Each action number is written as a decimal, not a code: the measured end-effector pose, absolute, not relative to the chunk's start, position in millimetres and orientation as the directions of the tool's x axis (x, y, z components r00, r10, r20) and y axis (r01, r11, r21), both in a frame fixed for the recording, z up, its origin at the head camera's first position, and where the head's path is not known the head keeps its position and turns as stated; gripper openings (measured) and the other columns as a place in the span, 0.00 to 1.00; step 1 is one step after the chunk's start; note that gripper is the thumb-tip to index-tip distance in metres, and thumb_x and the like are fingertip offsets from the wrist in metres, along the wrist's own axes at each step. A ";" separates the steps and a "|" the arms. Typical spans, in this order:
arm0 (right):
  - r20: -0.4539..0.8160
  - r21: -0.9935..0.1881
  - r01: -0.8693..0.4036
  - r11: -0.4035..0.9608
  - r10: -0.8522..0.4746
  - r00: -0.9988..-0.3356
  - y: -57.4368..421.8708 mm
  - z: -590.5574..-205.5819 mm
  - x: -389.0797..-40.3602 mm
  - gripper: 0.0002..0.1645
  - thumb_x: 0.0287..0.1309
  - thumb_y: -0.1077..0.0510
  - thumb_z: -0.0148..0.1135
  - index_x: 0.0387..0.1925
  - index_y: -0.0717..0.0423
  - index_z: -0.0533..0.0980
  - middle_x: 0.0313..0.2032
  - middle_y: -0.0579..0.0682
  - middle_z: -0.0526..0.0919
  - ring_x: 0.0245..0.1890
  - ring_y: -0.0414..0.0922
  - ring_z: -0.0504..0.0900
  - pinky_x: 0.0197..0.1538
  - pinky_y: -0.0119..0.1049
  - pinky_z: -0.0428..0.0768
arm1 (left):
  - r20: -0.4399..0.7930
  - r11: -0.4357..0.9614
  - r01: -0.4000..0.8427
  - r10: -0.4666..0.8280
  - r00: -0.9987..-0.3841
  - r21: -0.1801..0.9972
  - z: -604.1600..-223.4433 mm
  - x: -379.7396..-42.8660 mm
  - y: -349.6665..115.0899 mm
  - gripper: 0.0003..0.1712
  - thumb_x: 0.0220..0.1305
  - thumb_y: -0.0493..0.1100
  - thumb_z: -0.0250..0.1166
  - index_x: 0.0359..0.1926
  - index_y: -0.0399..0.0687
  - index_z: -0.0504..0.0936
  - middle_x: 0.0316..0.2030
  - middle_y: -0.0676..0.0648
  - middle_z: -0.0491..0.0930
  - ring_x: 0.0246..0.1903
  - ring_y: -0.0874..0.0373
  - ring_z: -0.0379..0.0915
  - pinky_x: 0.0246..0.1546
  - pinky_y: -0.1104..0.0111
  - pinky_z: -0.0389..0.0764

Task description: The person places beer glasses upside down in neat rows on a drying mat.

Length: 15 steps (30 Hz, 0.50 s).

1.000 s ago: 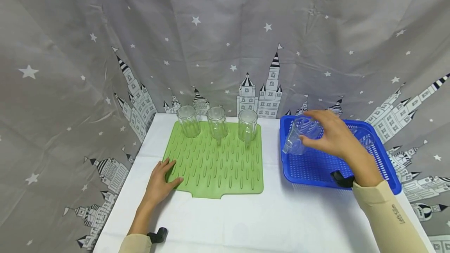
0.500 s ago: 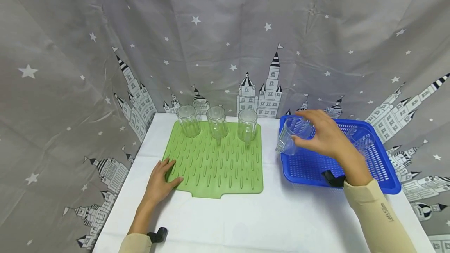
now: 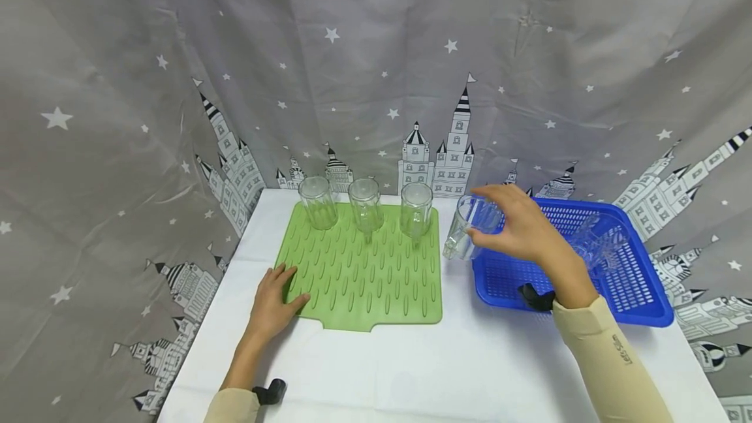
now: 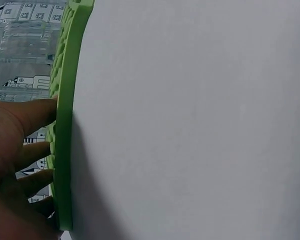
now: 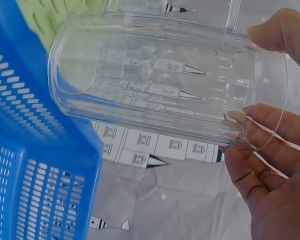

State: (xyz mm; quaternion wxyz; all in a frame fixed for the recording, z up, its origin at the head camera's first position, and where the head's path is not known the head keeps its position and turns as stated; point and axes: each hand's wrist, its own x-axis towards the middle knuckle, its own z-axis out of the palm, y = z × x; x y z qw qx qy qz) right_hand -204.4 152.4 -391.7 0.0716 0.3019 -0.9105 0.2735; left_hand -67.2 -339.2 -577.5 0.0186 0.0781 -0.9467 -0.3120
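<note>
My right hand [image 3: 517, 224] grips a clear glass mug [image 3: 463, 235], thumb on one side and fingers on the other. In the head view the mug hangs tilted between the green mat [image 3: 364, 289] and the blue basket [image 3: 660, 317], its handle toward the lower left. The right wrist view shows fingers and thumb around one end of the mug [image 5: 155, 75]. My left hand [image 3: 273, 302] rests with spread fingers on the mat's left front corner. Along the mat's back edge stand three glass mugs: a left [image 3: 319, 206], a middle [image 3: 365, 206] and a right one [image 3: 416, 211].
More clear glassware [image 3: 599, 243] lies in the right part of the basket. A white cloth [image 3: 411, 377] covers the table. Behind it hangs a grey curtain [image 3: 364, 5] printed with stars and castles.
My right hand has carried the glass mug leftward, from over the basket to past its left rim. The left hand has stayed on the mat.
</note>
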 end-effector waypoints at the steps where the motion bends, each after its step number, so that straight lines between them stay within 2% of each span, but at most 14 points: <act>1: 0.294 -0.452 -0.591 0.668 -0.514 -0.806 150.2 -391.9 -204.2 0.43 0.56 0.45 0.78 0.70 0.54 0.77 0.67 0.57 0.83 0.67 0.58 0.77 0.69 0.64 0.78 | -0.005 0.793 -0.136 -0.165 -0.986 0.594 -577.9 -66.9 -338.4 0.44 0.70 0.48 0.74 0.78 0.34 0.68 0.81 0.25 0.56 0.82 0.20 0.40 0.80 0.26 0.49; 10: 0.277 -0.466 -0.597 0.653 -0.534 -0.799 133.6 -389.3 -200.8 0.45 0.56 0.44 0.78 0.72 0.54 0.75 0.69 0.56 0.82 0.69 0.57 0.76 0.72 0.63 0.77 | 0.064 0.772 -0.131 -0.217 -0.974 0.621 -574.9 -66.3 -324.9 0.37 0.73 0.48 0.71 0.75 0.36 0.72 0.80 0.26 0.59 0.84 0.26 0.42 0.84 0.30 0.42; 15: 0.250 -0.483 -0.592 0.645 -0.547 -0.799 123.0 -389.2 -198.6 0.46 0.57 0.42 0.78 0.74 0.52 0.74 0.71 0.56 0.80 0.70 0.57 0.75 0.73 0.65 0.76 | 0.116 0.762 -0.074 -0.193 -0.974 0.643 -572.6 -66.2 -311.6 0.36 0.71 0.47 0.72 0.74 0.36 0.74 0.79 0.28 0.62 0.82 0.26 0.49 0.80 0.28 0.54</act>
